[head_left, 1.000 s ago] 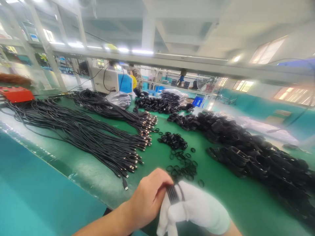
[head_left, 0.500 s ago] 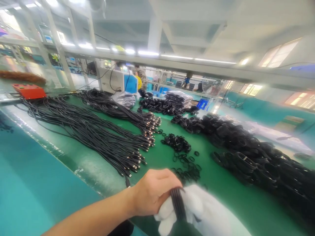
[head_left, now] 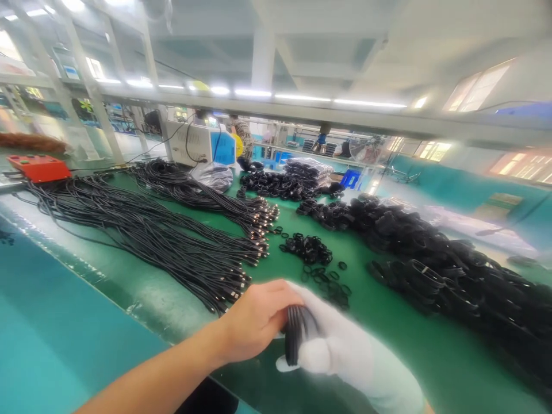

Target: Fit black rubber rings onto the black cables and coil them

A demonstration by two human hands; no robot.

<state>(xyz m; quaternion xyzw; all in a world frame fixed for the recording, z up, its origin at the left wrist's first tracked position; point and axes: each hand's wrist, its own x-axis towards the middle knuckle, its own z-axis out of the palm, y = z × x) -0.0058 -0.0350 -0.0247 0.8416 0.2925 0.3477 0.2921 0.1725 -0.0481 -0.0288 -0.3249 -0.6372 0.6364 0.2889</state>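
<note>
Above the near edge of the green bench, a coiled black cable (head_left: pixel 294 336) is pinched between my two hands. My bare left hand (head_left: pixel 254 316) closes its fingers on the top of the loops. On the other side, my right hand (head_left: pixel 334 339) in a white glove wraps the coil, its thumb across the front and a fingertip below. The hands partly hide the coil. Long black cables (head_left: pixel 159 236) with metal-tipped plugs lie to the left. Beyond my hands is a small heap of black bands (head_left: pixel 310 248), with several more loose bands (head_left: pixel 330 282) nearer.
A long pile of coiled black cables (head_left: pixel 414 253) runs along the right side, with more coils (head_left: pixel 276 185) at the back. A red control box (head_left: pixel 39 168), a clear plastic bag (head_left: pixel 213 177) and a white-and-blue machine (head_left: pixel 200 144) stand far left. A metal shelf rail (head_left: pixel 280 106) crosses overhead.
Both hands have shifted slightly left with the coil. My gloved fingers have moved from beneath and behind the loops to around their right side. The plug hanging by my left wrist is out of sight.
</note>
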